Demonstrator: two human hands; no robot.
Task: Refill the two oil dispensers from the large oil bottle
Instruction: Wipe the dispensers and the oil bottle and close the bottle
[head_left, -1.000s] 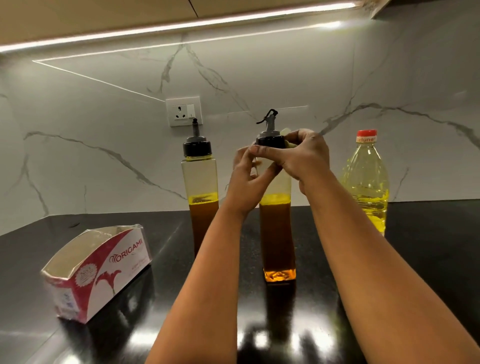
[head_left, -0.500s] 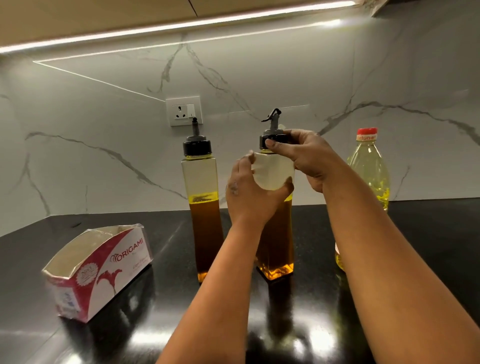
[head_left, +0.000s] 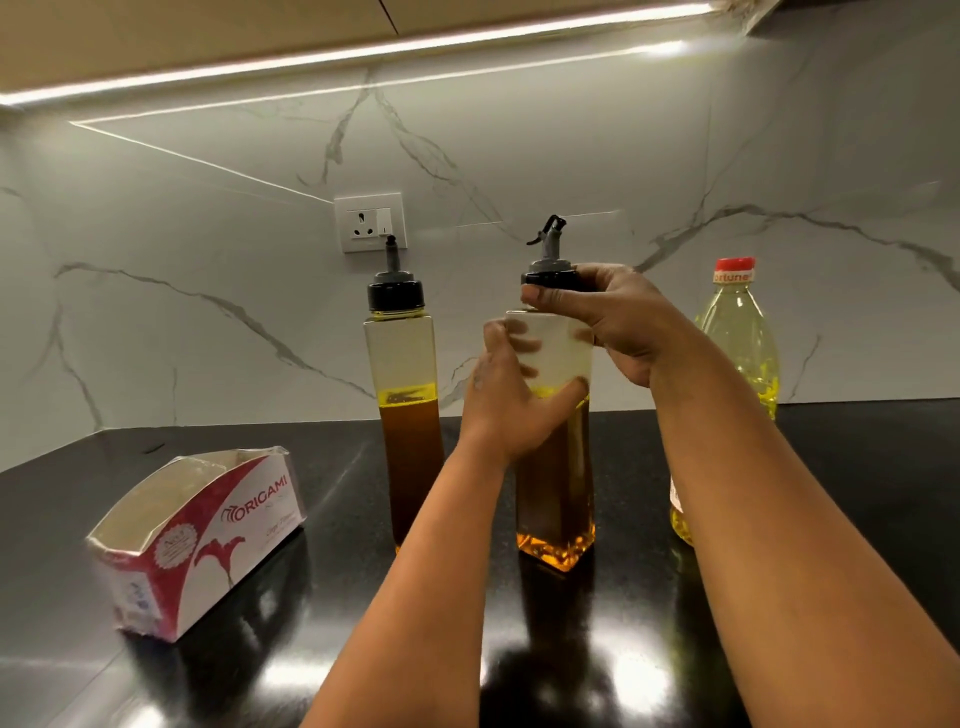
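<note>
- Left hand (head_left: 511, 402) is wrapped round the clear upper body of the nearer oil dispenser (head_left: 555, 499), fingers curled across its front face, thumb on the right edge.
- Right hand (head_left: 610, 317) grips the black screw cap (head_left: 545, 278) of that dispenser, fingers curled over the collar; the grey pour spout (head_left: 549, 236) stands above the hand.
- This dispenser is a tall square clear bottle, standing on the black countertop (head_left: 675, 623) at centre, slightly tilted. Dark amber oil fills roughly the lower half, paler orange at the base.
- Second oil dispenser (head_left: 402, 395) stands upright just to the left and a little farther back, untouched. Same shape, black cap, grey spout; dark oil with a yellow band at the surface, about half full.
- Large oil bottle (head_left: 740, 338) stands to the right, partly behind the right forearm. Clear plastic, pale yellow oil, red cap; neck band reads "ortune", first letter not visible.
- Open cardboard box (head_left: 208, 540) lies near left on the countertop, white and magenta, printed "ORIGAMI" with a flower motif; smaller print illegible.
- White wall socket (head_left: 370, 222) sits on the marble-patterned backsplash behind the second dispenser.
</note>
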